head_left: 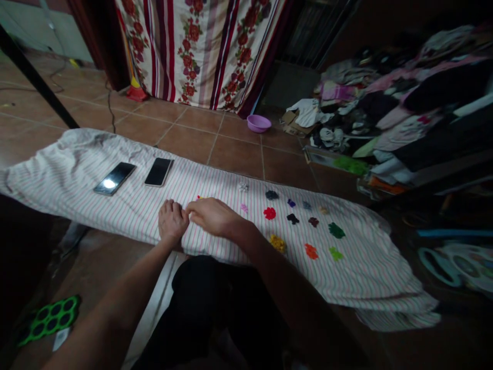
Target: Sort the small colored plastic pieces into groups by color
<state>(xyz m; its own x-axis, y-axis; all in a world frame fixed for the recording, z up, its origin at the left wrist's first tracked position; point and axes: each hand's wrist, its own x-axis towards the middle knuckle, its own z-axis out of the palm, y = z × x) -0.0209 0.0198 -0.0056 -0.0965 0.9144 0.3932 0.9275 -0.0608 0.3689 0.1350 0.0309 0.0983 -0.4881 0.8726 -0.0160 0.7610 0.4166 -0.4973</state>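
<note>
My left hand (172, 222) rests on the striped cloth (215, 180) with its fingers curled. Right beside it, my right hand (213, 217) has its fingertips pinched together, close to the left thumb. Whatever the two hands hold between them is hidden or too small to make out. Just beyond my right fingers a small red and yellow piece (199, 197) shows. To the right lie little heaps of small coloured pieces, among them a pink heap (244, 207), a red heap (269, 213), a yellow heap (277, 243), an orange heap (310, 251) and a dark green heap (336, 230).
Two phones, a shiny one (114, 178) and a dark one (158, 171), lie left of the heaps. On the tiled floor stands a purple basin (259, 123), before a floral curtain (192, 51). Piled clothes (385, 97) fill the right side. A green moulded item (52, 318) is lower left.
</note>
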